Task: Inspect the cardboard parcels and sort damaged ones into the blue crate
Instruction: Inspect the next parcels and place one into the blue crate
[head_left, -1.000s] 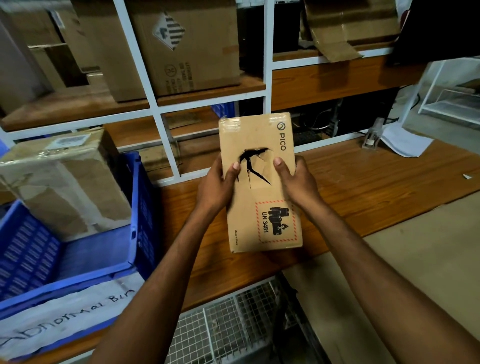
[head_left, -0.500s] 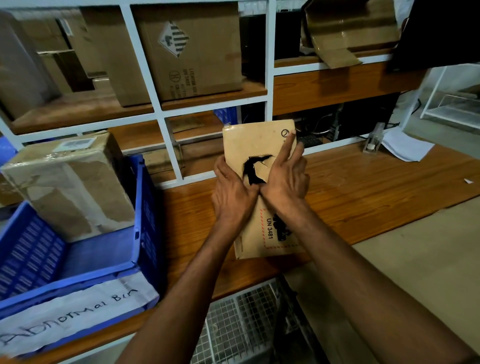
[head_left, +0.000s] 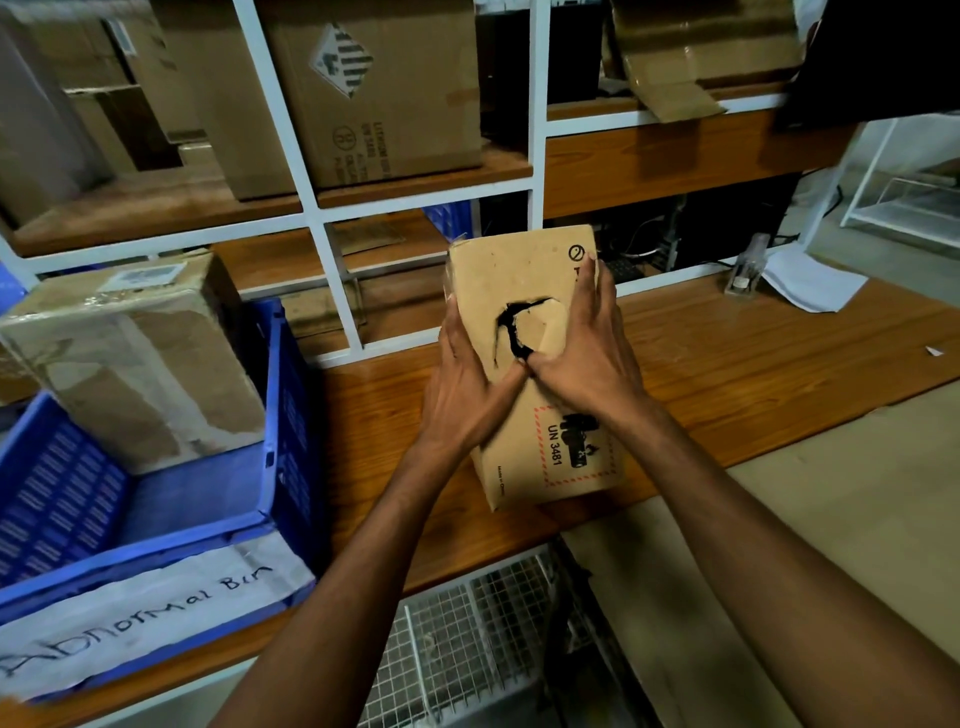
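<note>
**Item:** 1 cardboard parcel (head_left: 519, 275), brown, marked UN 3481, held just above the wooden bench (head_left: 753, 374) and tilted towards the camera. It is right of the blue crate (head_left: 280, 395) and not touching it.

**Condition:** 1 open tear (head_left: 511, 325) through the middle of the top face, with ragged edges and a flap pushed in.

**Grip:** 2 hands on the parcel.
- The left hand (head_left: 467, 400) grips the left edge, fingers curled behind it and thumb laid across the face towards the tear.
- The right hand (head_left: 587, 358) lies flat on the face, fingers nearly straight up the right side and thumb tip at the tear. It presses and does not clasp.

**Step in hand:** inspection, apparently probing the damage. The parcel looks to qualify as damaged.

**Next move calls for:** a firmer right-hand hold, then a lift and carry leftward over the near crate wall.

**Edges and room:**
- The crate's right wall stands between parcel and floor space, so it likely needs clearing from above.
- 1 taped box (head_left: 130, 358) fills the far left of the crate. Bare blue floor shows in front of it, probably room enough.
- The white shelf frame (head_left: 332, 291) runs close behind, leaving little room rearward.
- The bench to the right is open as far as some loose papers (head_left: 810, 286).
- The "Abnormal Bin" paper label (head_left: 145, 613) hangs on the crate's front.
</note>
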